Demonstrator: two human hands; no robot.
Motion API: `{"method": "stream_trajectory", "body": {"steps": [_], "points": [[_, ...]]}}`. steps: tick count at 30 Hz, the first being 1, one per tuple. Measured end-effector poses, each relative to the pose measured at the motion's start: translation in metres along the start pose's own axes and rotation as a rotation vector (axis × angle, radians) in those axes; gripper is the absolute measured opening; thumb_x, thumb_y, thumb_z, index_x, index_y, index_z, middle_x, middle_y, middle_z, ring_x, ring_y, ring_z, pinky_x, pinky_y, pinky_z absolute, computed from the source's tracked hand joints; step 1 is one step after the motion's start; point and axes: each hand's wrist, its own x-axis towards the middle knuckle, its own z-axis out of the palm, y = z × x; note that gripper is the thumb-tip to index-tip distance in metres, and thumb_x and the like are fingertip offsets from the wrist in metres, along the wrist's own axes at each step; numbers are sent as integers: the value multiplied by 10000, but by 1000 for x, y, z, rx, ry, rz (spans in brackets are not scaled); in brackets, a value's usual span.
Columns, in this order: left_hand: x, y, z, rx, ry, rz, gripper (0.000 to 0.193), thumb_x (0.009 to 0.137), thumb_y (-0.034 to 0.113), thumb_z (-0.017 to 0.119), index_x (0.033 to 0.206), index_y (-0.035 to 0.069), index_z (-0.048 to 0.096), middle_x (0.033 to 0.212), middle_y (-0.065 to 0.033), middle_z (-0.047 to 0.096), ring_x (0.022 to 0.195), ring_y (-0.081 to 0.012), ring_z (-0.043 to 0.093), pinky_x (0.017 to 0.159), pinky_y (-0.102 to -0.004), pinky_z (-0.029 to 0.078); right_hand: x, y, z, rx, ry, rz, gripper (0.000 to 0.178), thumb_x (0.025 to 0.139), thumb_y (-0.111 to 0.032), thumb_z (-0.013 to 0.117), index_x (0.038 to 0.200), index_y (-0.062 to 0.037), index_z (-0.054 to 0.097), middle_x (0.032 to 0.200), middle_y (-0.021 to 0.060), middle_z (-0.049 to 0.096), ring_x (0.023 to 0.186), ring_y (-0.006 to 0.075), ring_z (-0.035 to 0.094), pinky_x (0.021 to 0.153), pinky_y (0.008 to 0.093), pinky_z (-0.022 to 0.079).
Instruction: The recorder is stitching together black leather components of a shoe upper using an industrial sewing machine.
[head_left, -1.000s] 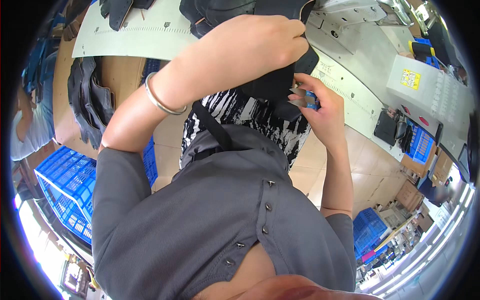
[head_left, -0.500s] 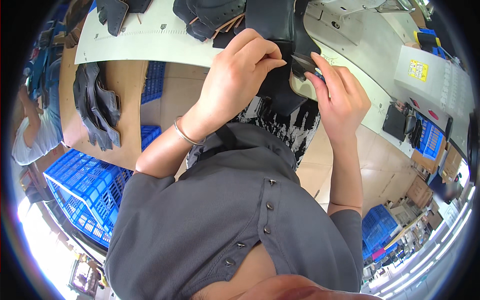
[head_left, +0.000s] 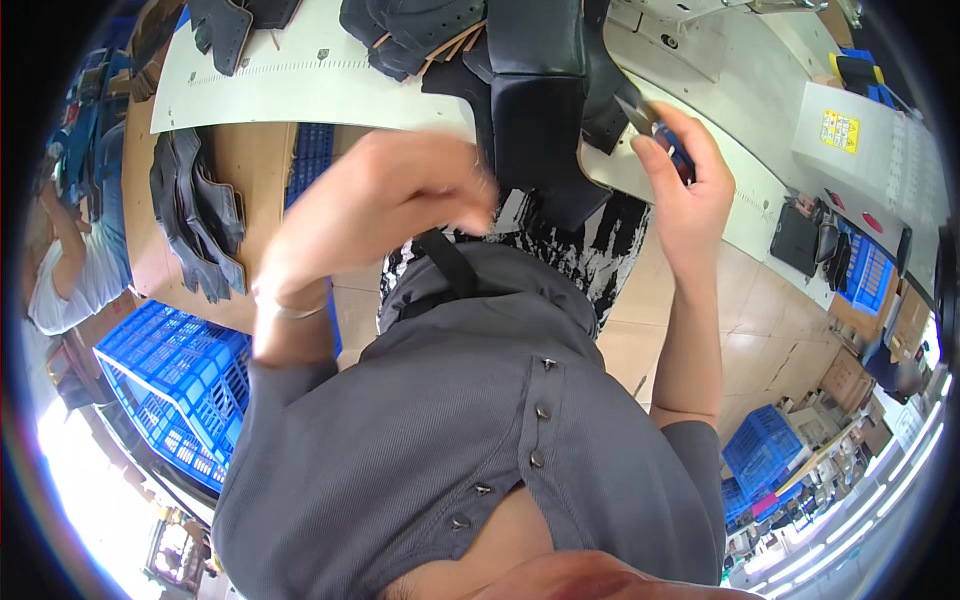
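Note:
My right hand is closed around thread snips with a blue handle and pointed metal blades. Their tips are beside the right edge of a long black leather piece, which lies over the table edge and hangs toward my lap. My left hand is smeared by motion, left of that piece and apart from it. Its fingers look bent, but whether they pinch anything is unclear. More black leather pieces with holes and tan edges are heaped on the table.
A white table with a printed scale curves across the front. At left, a brown board carries a stack of curved black pieces, above a blue crate. A pale machine housing stands at right.
My left hand has left the leather piece and swung left and toward me. My right hand has drawn the snips slightly right and off the piece, blades now pointing up.

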Motion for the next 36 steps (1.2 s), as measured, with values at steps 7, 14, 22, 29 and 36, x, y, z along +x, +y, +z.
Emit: {"method": "stream_trajectory", "body": {"steps": [7,14,22,29,36], "points": [[-1,5,33,-387,498,-622,480,849,175,716,1256,4,528,1058,-81,657,602,-43,531,491,-201,424,14,-13,19,556,-273,301,427,841,-108,705,1220,35,570,814,-17,571,660,35,479,583,192,388],[-2,61,57,208,673,-183,198,690,0,720,880,36,677,757,-17,632,546,-142,483,480,-262,389,-8,-59,-11,217,-365,101,247,816,-76,683,1041,21,648,706,-39,524,632,39,483,579,224,404],[24,55,65,965,644,550,308,595,140,648,892,112,725,981,-31,670,864,-200,566,706,-289,452,-30,-21,-91,865,-389,429,656,937,-514,523,1189,91,551,755,33,598,483,31,367,489,166,337],[47,-10,63,950,501,559,261,649,66,657,906,22,671,1008,-69,623,936,-212,585,775,-311,492,-29,2,-68,559,-539,650,644,790,-164,750,1301,110,468,835,19,638,726,43,567,653,207,446],[59,-15,85,281,473,25,296,680,25,719,969,25,658,934,-90,602,952,-277,569,857,-379,450,-37,7,-24,475,-446,662,615,819,-150,736,1315,88,461,779,-6,612,668,29,523,598,197,409]]}}
